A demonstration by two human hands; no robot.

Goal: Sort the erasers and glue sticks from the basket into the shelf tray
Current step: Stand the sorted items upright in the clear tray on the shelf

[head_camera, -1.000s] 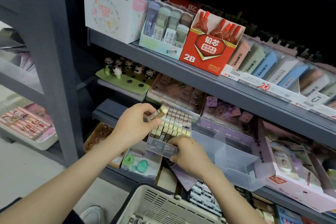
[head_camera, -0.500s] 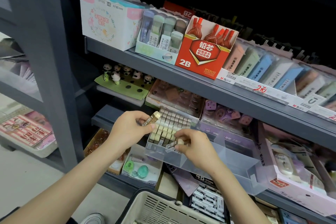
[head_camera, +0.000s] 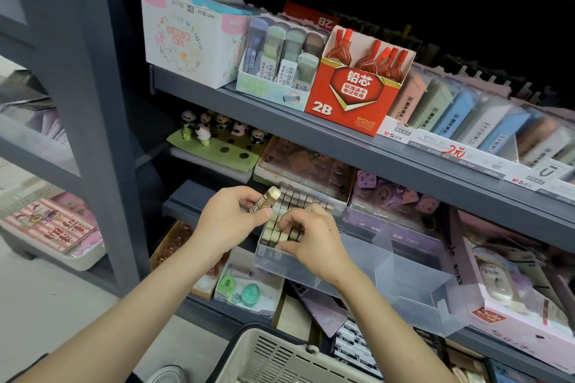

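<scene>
The left hand [head_camera: 228, 222] pinched a 2B eraser [head_camera: 265, 201], pale end pointing up-right; the right hand [head_camera: 312, 238] curled over packed erasers [head_camera: 298, 198] at the clear tray's [head_camera: 404, 277] left end — grip unclear.

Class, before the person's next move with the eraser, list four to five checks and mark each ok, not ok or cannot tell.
1. Left hand grips the eraser: ok.
2. Right hand clear of the eraser rows: not ok, its fingers lie on them.
3. Free gap in the rows: cannot tell, hidden.
4. Clear tray on its shelf: ok.
5. Basket below the hands: ok.
</scene>
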